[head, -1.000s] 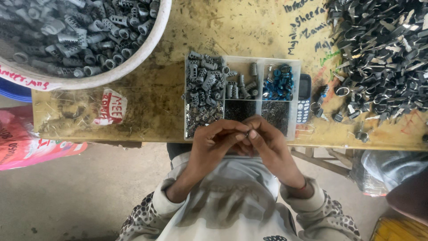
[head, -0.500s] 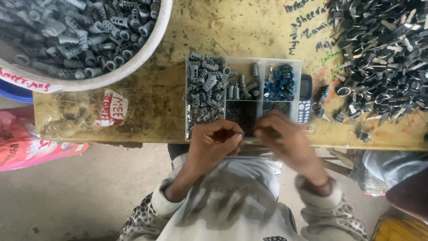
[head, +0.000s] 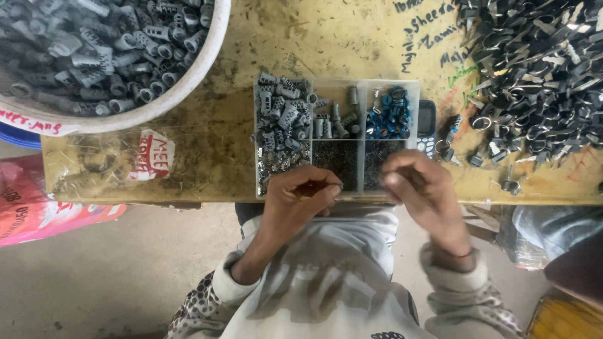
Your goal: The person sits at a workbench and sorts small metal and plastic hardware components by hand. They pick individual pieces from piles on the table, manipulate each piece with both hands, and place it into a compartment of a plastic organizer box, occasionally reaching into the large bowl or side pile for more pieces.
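Observation:
A clear plastic compartment tray lies on the yellow worn table. It holds grey ribbed metal sleeves on the left, small grey pins, blue parts, and tiny dark pieces in its near compartments. My left hand is at the tray's near edge, fingers closed around a small metal part that is mostly hidden. My right hand is blurred, with curled fingers over the tray's near right compartment; what it holds cannot be made out.
A large white basin full of grey metal sleeves stands at the far left. A heap of dark metal clips covers the right of the table. A small keypad phone lies beside the tray. A pink bag is on the floor at the left.
The two hands were together over a small part at the tray's near edge. My right hand has pulled away to the right; my left hand stays put, still closed.

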`<state>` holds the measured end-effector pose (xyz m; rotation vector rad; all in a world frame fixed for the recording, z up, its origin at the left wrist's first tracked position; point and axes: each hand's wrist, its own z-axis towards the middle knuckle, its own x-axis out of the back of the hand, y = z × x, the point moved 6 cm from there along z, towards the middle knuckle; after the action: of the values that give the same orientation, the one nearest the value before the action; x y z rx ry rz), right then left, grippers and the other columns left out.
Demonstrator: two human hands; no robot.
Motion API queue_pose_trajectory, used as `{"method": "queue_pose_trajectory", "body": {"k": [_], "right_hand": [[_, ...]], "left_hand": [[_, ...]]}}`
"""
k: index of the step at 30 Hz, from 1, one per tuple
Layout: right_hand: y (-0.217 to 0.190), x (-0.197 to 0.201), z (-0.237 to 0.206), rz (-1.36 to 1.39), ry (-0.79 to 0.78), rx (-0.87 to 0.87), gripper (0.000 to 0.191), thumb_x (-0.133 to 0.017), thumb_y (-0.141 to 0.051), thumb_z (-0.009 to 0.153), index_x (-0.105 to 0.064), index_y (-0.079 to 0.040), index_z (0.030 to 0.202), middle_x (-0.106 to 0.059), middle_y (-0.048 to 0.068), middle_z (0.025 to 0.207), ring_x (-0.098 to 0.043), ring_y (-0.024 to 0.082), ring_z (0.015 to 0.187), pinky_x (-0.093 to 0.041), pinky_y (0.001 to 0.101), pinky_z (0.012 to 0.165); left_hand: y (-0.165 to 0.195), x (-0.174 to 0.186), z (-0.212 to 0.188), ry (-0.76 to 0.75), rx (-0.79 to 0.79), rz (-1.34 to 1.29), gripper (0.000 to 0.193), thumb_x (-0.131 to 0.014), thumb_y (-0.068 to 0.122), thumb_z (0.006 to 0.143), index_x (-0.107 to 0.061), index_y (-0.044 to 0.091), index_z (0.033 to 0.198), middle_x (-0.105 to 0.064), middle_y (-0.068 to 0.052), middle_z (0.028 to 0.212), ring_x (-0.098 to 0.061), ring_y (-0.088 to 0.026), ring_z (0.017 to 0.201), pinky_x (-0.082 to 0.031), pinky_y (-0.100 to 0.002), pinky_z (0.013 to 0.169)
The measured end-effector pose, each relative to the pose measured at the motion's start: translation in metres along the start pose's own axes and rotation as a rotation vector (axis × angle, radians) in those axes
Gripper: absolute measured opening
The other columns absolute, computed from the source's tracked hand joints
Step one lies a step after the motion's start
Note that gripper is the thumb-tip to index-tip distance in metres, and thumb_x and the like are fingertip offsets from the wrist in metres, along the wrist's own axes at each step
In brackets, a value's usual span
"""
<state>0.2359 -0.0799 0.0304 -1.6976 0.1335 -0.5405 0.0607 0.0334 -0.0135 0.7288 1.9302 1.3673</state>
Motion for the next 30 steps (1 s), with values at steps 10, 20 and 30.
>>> {"method": "queue_pose_trajectory", "body": {"k": [10, 20, 30], "right_hand": [[-0.003, -0.048, -0.024, -0.058, 0.102, 0.094, 0.009, -0.065, 0.006, 0.095, -0.06, 0.0, 0.101, -0.061, 0.006, 0.094, -0.072, 0.008, 0.079, -0.056, 0.0223, 0.063], [0.021, -0.063, -0.032, 0.251, 0.12, -0.003, 0.011, -0.057, 0.008, 0.103, -0.053, 0.0, 0.11, -0.062, 0.003, 0.091, -0.067, 0.008, 0.08, -0.055, 0.0225, 0.068], [0.009, -0.051, -0.018, 0.138, -0.198, 0.301, 0.037, -0.073, 0.012, 0.089, -0.066, -0.006, 0.121, -0.072, 0.01, 0.11, -0.076, 0.017, 0.097, -0.065, 0.0258, 0.079]], "left_hand": [[0.001, -0.011, -0.008, -0.068, 0.109, -0.373, 0.012, -0.064, 0.004, 0.102, -0.068, -0.005, 0.109, -0.072, -0.007, 0.091, -0.069, -0.011, 0.08, -0.062, -0.027, 0.071], [0.007, -0.008, -0.011, -0.04, 0.013, -0.35, 0.01, -0.067, 0.0, 0.1, -0.069, -0.003, 0.109, -0.073, -0.007, 0.096, -0.071, -0.011, 0.084, -0.063, -0.026, 0.075], [-0.005, 0.005, -0.013, -0.167, 0.027, -0.056, 0.012, -0.072, -0.003, 0.091, -0.075, -0.003, 0.102, -0.073, -0.006, 0.084, -0.065, -0.007, 0.072, -0.052, -0.021, 0.062]]}}
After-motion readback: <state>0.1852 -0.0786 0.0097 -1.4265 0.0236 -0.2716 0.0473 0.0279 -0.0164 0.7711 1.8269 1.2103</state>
